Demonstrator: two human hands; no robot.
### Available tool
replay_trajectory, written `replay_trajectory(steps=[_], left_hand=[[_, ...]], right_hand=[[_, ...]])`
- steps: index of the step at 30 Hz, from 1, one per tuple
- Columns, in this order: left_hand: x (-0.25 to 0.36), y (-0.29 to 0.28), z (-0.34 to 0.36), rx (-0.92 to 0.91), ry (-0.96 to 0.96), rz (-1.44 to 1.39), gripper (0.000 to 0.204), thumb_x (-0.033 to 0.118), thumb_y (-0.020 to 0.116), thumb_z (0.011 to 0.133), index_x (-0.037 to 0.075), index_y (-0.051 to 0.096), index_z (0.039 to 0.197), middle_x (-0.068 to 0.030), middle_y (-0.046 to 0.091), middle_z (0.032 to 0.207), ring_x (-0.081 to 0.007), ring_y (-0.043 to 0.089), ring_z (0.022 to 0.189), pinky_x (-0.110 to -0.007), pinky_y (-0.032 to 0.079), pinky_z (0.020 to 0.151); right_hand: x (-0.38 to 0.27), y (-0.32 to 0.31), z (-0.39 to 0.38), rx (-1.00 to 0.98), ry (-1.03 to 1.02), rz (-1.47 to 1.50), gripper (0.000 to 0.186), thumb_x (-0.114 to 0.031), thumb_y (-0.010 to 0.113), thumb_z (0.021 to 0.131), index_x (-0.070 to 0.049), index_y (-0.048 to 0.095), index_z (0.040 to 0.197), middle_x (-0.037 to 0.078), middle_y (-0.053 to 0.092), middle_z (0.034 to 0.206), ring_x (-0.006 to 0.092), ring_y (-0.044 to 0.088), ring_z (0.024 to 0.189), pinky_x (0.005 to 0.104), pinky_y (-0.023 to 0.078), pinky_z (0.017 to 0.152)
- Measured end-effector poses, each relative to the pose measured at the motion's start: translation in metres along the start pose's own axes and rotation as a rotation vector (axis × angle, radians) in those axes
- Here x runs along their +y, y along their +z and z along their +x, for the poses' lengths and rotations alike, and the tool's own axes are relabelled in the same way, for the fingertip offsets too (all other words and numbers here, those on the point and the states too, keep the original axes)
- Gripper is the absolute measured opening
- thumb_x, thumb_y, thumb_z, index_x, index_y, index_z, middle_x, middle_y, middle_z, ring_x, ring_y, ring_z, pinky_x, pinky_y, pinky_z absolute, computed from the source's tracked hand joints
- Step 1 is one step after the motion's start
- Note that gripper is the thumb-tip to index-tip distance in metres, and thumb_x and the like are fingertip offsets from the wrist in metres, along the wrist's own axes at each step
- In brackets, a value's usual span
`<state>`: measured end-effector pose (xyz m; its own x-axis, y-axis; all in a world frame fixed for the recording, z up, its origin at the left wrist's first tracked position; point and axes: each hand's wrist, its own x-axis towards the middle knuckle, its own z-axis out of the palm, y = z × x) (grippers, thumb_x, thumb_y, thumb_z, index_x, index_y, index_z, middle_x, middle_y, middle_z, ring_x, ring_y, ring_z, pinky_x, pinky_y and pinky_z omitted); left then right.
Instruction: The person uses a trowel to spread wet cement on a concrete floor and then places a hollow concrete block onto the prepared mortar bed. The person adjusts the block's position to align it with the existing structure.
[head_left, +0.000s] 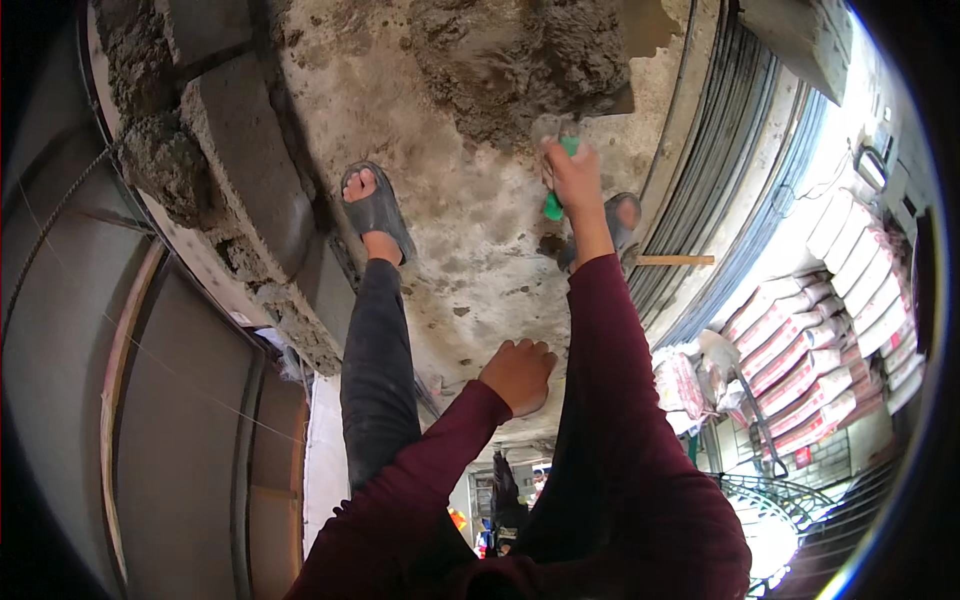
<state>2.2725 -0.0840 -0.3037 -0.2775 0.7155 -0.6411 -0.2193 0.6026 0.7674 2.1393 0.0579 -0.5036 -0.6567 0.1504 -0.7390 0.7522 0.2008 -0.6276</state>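
My right hand (pixel 574 178) is wrapped round the green handle of a trowel (pixel 553 207), just short of a heap of wet grey mortar (pixel 510 65) on the floor. The hand and the front of the tool are slightly blurred, and the blade is hard to make out against the mortar. Curled into a loose fist, my left hand (pixel 520 377) hangs between my legs. Its back faces up, nothing sticks out of it, and its palm side is hidden.
My sandalled feet stand on the stained concrete floor (pixel 480 240). Concrete blocks with rough mortar (pixel 245 170) line the left side. Along the right lie stacked long dark strips (pixel 715 150) and a small wooden stick (pixel 675 260). Farther right are piled sacks (pixel 790 350).
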Motion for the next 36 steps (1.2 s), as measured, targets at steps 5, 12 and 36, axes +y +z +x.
replay_trajectory(steps=[5,12,36], left_hand=[[0.003,0.005,0.007,0.003,0.019,-0.054,0.02,0.014,0.053,0.076,0.006,0.06,0.094,-0.0093,0.058,0.096,-0.0258,0.055,0.096,-0.041,0.042,0.081],[0.003,0.011,0.009,-0.001,0.007,-0.063,0.019,0.014,0.052,0.077,0.006,0.061,0.092,-0.0099,0.059,0.095,-0.0266,0.056,0.096,-0.043,0.042,0.081],[-0.002,0.039,0.02,0.007,0.015,-0.141,0.02,0.014,0.054,0.073,0.005,0.06,0.09,-0.0114,0.058,0.098,-0.0285,0.055,0.099,-0.045,0.042,0.084]], right_hand=[[-0.033,0.008,0.015,0.272,-0.214,-0.596,0.037,-0.032,0.058,0.084,0.003,0.053,0.091,0.025,0.061,0.081,0.0452,0.057,0.08,0.0486,0.045,0.069],[0.04,-0.046,-0.035,-0.006,-0.255,-0.853,0.031,-0.029,0.056,0.083,0.001,0.056,0.091,0.026,0.061,0.09,0.0438,0.057,0.088,0.0509,0.044,0.074],[-0.087,-0.057,0.078,-0.579,0.171,-0.247,0.044,-0.042,0.052,0.091,-0.006,0.05,0.066,0.003,0.046,0.053,0.011,0.048,0.046,0.0268,0.036,0.044]])
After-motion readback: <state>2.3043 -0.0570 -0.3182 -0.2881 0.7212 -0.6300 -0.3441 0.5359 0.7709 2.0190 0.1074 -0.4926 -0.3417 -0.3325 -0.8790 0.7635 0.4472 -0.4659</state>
